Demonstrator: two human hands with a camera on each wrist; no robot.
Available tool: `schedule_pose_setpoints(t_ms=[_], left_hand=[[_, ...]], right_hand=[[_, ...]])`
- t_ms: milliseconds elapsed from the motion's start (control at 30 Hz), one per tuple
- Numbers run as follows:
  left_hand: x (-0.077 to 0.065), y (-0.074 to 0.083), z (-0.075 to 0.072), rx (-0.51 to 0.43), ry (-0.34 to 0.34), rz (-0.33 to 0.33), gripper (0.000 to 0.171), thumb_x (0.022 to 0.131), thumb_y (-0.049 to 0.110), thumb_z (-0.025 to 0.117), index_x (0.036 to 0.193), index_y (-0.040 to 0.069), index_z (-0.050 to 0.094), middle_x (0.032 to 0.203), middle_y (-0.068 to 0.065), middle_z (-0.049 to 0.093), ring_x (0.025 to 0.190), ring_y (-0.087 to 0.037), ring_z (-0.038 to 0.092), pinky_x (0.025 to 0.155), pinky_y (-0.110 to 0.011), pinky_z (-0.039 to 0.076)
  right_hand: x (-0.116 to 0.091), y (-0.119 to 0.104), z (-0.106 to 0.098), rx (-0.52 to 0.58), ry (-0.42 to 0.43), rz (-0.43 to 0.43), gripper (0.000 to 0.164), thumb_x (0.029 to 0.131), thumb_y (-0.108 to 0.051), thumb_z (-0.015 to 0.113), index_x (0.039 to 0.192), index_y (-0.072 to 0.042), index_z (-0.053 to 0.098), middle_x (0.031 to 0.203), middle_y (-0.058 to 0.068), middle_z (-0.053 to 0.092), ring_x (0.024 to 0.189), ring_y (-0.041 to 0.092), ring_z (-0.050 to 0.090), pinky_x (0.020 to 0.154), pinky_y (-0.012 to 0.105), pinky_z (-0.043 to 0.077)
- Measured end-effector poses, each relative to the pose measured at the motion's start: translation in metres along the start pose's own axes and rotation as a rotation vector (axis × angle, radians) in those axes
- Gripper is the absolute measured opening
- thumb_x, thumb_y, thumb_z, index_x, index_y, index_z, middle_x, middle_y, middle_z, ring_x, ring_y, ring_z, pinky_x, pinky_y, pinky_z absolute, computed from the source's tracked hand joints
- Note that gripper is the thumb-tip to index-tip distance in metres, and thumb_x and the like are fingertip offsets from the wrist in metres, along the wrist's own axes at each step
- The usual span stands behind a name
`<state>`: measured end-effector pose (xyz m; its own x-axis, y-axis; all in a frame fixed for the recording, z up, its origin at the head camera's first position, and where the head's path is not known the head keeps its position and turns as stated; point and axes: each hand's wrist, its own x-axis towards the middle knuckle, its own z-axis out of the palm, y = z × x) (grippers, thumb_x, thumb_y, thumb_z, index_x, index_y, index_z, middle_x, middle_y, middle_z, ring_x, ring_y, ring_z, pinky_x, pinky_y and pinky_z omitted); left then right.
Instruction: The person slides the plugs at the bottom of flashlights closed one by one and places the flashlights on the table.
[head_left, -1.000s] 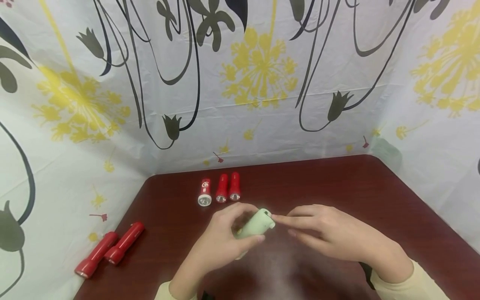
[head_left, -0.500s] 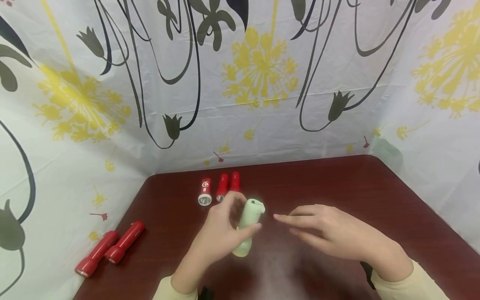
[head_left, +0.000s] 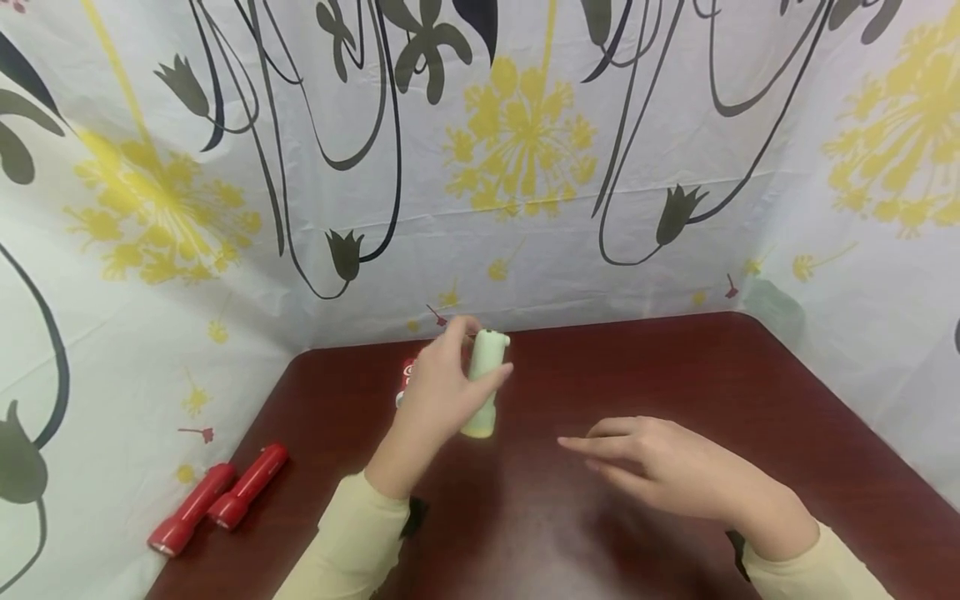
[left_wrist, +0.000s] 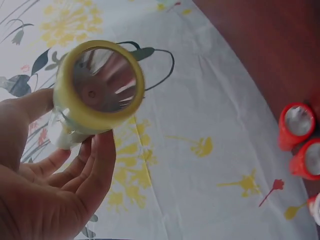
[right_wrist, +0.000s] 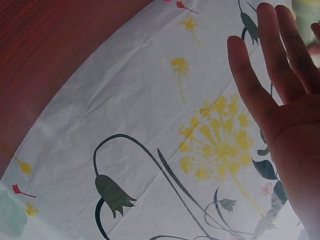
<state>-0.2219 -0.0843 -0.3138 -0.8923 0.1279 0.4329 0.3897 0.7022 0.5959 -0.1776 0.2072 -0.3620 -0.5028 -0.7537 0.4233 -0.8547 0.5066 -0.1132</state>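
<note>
My left hand point(head_left: 441, 379) grips a pale green flashlight point(head_left: 486, 354) between thumb and fingers, above the far middle of the table. In the head view it stands nearly upright, its yellow-rimmed lens end down. The left wrist view looks straight at that shiny lens point(left_wrist: 104, 80), with fingers around the body behind it. My right hand point(head_left: 660, 462) hovers over the right side of the table, fingers extended and holding nothing. In the right wrist view its fingers point(right_wrist: 272, 55) are straight and spread.
Two long red flashlights, one point(head_left: 193, 510) beside the other point(head_left: 250, 487), lie at the table's left edge. Behind my left hand a red-and-white flashlight point(head_left: 407, 379) partly shows. Small red flashlights point(left_wrist: 298, 121) appear in the left wrist view. A patterned cloth point(head_left: 525, 267) surrounds the dark red table point(head_left: 637, 367).
My left hand has carried the green flashlight away from the right fingertips, forward and slightly left, turning it more upright. It now covers the small red flashlights. The right hand has barely moved.
</note>
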Motion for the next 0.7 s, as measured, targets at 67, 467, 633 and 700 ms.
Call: schedule_pose_setpoints(t_ms=[67,467,633,700], left_hand=[[0.012,0.0,0.002,0.036,0.026,0.002,0.055,0.089,0.037,0.087,0.129,0.017,0.056,0.103,-0.005,0.073,0.081,-0.019,0.067,0.068,-0.034,0.057],[0.076,-0.021,0.051,0.338,-0.048,-0.033,0.05,0.094,0.04,0.075,0.133,0.016,0.055,0.097,-0.008,0.066,0.074,-0.027,0.065,0.062,-0.038,0.054],[0.101,-0.043,0.083,0.408,-0.159,-0.056,0.046,0.094,0.034,0.078,0.134,0.017,0.062,0.102,-0.01,0.071,0.084,-0.029,0.07,0.073,-0.041,0.062],[0.108,-0.052,0.094,0.432,-0.196,-0.068,0.039,0.092,0.033,0.08,0.125,0.015,0.068,0.101,-0.009,0.074,0.088,-0.03,0.073,0.077,-0.043,0.063]], right_hand=[[0.0,0.0,0.001,-0.001,-0.006,0.002,0.053,0.098,-0.014,0.074,0.145,-0.036,0.065,0.117,-0.02,0.071,0.1,-0.001,0.069,0.083,0.027,0.059],[-0.002,0.0,0.006,-0.006,-0.054,0.067,0.046,0.101,-0.019,0.073,0.144,-0.035,0.066,0.126,-0.016,0.071,0.109,0.004,0.07,0.089,0.033,0.061],[-0.002,0.0,0.009,-0.009,-0.065,0.058,0.04,0.101,-0.02,0.073,0.138,-0.035,0.07,0.124,-0.017,0.071,0.109,0.004,0.071,0.09,0.034,0.061],[-0.002,0.0,0.01,-0.004,-0.074,0.053,0.037,0.102,-0.021,0.072,0.136,-0.036,0.072,0.123,-0.017,0.071,0.108,0.004,0.071,0.09,0.034,0.061]])
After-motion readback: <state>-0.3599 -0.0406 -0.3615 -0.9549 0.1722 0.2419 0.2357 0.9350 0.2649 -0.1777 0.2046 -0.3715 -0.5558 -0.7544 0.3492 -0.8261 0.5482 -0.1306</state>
